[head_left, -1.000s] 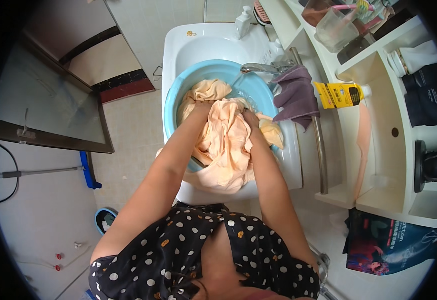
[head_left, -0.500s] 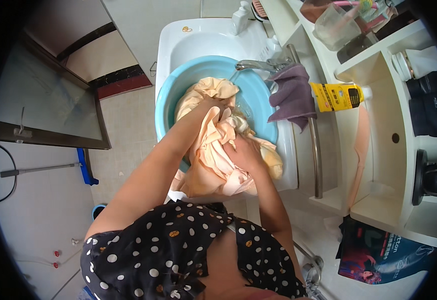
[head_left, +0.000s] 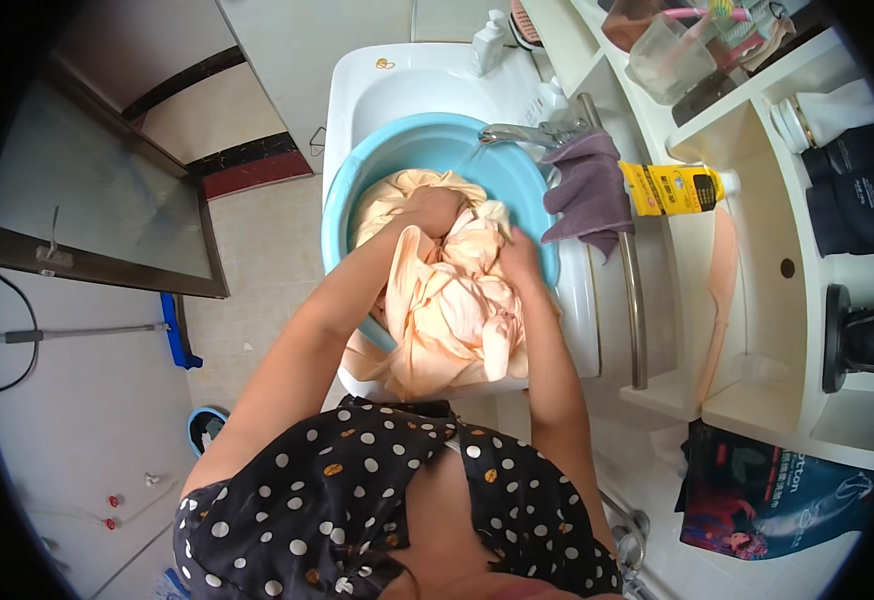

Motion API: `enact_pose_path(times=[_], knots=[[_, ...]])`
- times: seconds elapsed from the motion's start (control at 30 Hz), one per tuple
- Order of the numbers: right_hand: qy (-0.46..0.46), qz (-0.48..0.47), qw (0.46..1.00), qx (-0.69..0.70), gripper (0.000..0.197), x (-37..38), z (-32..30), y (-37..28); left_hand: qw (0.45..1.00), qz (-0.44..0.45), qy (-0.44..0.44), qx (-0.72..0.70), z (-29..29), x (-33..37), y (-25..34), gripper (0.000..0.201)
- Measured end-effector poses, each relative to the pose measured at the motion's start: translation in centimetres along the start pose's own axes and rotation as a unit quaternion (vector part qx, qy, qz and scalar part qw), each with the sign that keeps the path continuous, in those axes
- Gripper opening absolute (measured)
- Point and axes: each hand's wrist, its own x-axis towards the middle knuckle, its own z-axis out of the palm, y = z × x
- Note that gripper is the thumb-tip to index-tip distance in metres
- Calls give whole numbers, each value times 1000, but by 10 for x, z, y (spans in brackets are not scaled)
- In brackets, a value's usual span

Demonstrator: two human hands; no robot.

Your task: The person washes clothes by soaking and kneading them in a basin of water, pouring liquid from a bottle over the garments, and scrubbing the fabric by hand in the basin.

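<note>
A large peach-coloured cloth (head_left: pixel 447 300) lies bunched up in a light blue basin (head_left: pixel 340 215), with its near part hanging over the front rim. My left hand (head_left: pixel 439 208) is closed on the cloth in the middle of the basin, its fingertips partly hidden in the folds. On the right side of the bundle, my right hand (head_left: pixel 519 262) grips the same cloth, most of its fingers tucked behind it. Water runs from the metal faucet (head_left: pixel 517 133) into the basin beyond my hands.
The basin rests in a white sink (head_left: pixel 357 85). A purple towel (head_left: pixel 592 195) hangs on a metal rail beside a yellow tube (head_left: pixel 672 190). A white pump bottle (head_left: pixel 488 45) stands at the sink's far edge. White shelves (head_left: pixel 757 350) fill the right.
My right hand has moved up and to the right along the bundle. The cloth near it is gathered farther over, and my left hand has stayed almost in place.
</note>
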Motion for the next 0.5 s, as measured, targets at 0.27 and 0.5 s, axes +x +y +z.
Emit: enact_pose_path(times=[0.27, 0.5], knots=[[183, -309, 929, 84, 34, -54, -45, -91, 919, 50, 352, -171, -56, -27, 29, 22], [70, -441, 886, -125, 29, -58, -29, -44, 957, 202, 204, 50, -50, -64, 23, 20]])
